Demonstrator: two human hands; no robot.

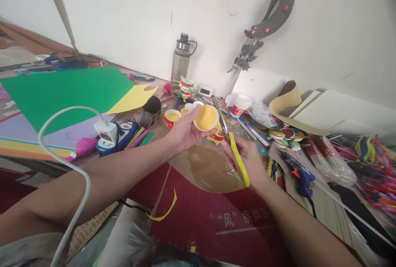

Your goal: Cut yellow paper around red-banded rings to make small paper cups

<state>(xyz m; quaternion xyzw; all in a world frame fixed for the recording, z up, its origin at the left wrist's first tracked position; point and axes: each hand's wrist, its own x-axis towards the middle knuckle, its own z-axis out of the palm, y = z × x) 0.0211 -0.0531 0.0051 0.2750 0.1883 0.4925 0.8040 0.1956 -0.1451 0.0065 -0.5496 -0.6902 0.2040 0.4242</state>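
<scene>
My left hand (187, 133) grips a cut-down paper cup (206, 118), with a round of yellow paper across the face turned toward me. In my right hand (249, 155) is a pair of scissors (235, 151) with yellow handles, its metal blades pointing up and away, just right of the cup. A yellow and red piece (215, 136) shows behind the cup, partly hidden. Another cut cup (172, 118) with a yellow inside stands left of my left hand. A curved yellow paper strip (168, 209) lies below my arms on the red board (198, 226).
Green sheet (71, 90) and yellow paper (133, 98) lie left, near a blue power strip (117, 137) whose white cable crosses my left arm. A bottle (181, 59) and stacked paper cups (241, 105) stand behind. To the right are a blue glue gun (303, 176) and bagged sticks (331, 160).
</scene>
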